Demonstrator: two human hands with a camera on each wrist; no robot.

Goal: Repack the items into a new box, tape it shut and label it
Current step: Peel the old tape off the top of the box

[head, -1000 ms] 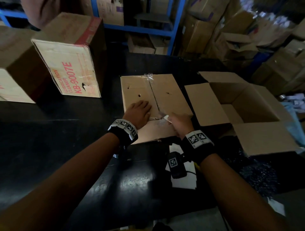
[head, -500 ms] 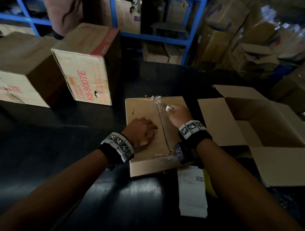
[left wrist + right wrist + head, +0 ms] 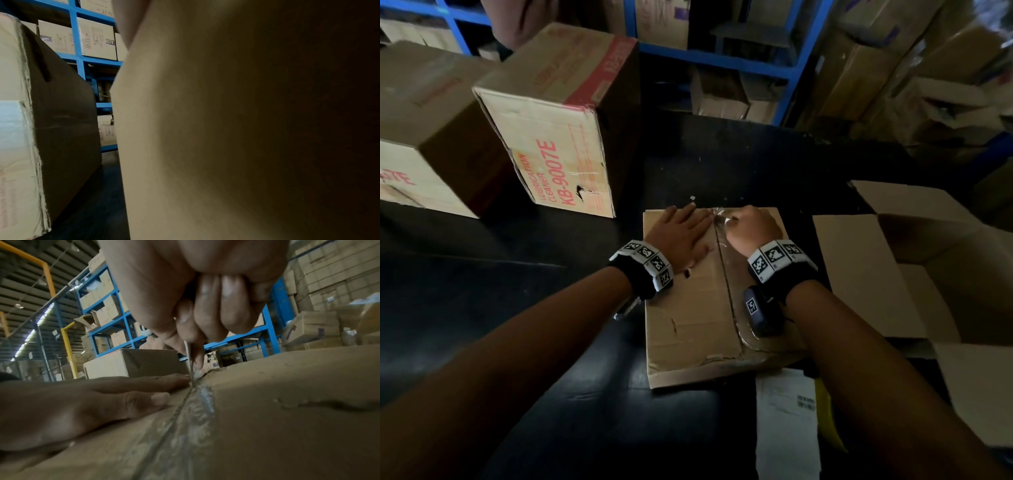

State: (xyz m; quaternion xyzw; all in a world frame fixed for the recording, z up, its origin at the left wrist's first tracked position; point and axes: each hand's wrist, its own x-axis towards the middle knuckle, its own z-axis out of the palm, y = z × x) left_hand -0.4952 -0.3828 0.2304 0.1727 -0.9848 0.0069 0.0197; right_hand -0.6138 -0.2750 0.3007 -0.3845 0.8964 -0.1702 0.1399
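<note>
A flat taped cardboard box (image 3: 688, 325) lies on the black table in front of me. My left hand (image 3: 681, 233) rests flat on its left flap, fingers straight, beside the centre seam (image 3: 180, 404). My right hand (image 3: 751, 228) grips a thin blade (image 3: 190, 360), its tip in the clear tape at the far end of the seam. An empty open box (image 3: 893, 274) stands to the right with its flaps spread. The left wrist view is mostly filled by cardboard (image 3: 205, 146).
Two large closed cartons (image 3: 558, 137) (image 3: 424, 137) stand at the back left. A white paper label (image 3: 787, 421) lies at the near edge over something yellow. Blue shelving (image 3: 722, 61) with boxes runs behind the table; more cartons are piled at the right.
My right hand has run the blade along the seam from the near end to the far end. My left hand slid forward and flattened on the left flap.
</note>
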